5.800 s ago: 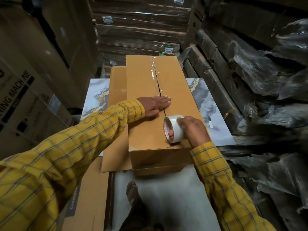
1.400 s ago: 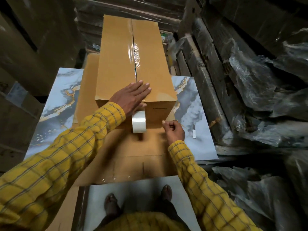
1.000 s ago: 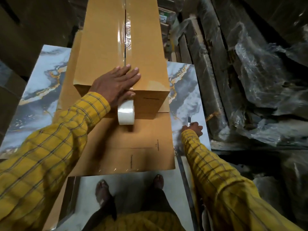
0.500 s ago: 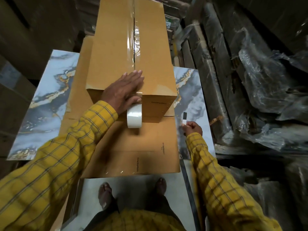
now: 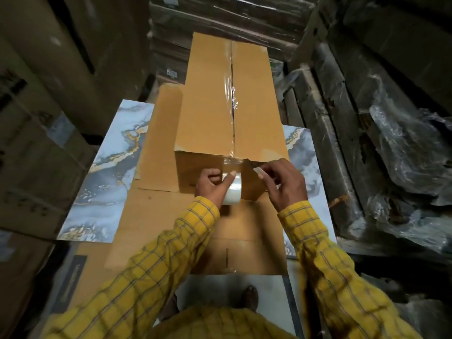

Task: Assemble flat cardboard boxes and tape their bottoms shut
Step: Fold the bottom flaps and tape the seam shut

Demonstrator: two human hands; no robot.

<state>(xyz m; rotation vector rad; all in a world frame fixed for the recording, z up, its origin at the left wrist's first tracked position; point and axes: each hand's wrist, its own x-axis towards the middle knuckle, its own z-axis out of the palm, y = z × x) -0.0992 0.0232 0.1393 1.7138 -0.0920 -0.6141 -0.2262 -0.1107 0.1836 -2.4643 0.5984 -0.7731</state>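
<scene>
While the taped cardboard box (image 5: 230, 104) is lying bottom-up along the middle of the counter (image 5: 110, 167), running from the centre of the frame toward 12 o'clock, the clear tape (image 5: 231, 94) is covering its centre seam and folding over the near edge onto the end face.

Item, tape roll (image 5: 232, 192): hanging against the near end face, just at 6 o'clock of the seam. The left hand (image 5: 210, 184) is curling round it, thumb pressing on its outer face.

Item, small blade (image 5: 259, 170): the right hand (image 5: 286, 184), at 3 o'clock of the roll, is pinching it between fingertips and pointing it toward the tape tail (image 5: 233, 161). Whether the edge is touching the tape cannot be told.

Step in hand, by judgement: severing the tape from the roll. To do it well, the left grip should be keeping the strip taut and pulling the roll downward, while the blade is crossing the strip squarely, close to the roll, and away from the left thumb; the tail should then be pressed flat onto the end face.

Item, flat cardboard sheets (image 5: 156, 138): lying beneath the box, spreading toward 9 and 6 o'clock.

Item, stacked cartons (image 5: 220, 18): standing at 12 o'clock. Plastic-wrapped bundles (image 5: 403, 133): lying at 3 o'clock.
</scene>
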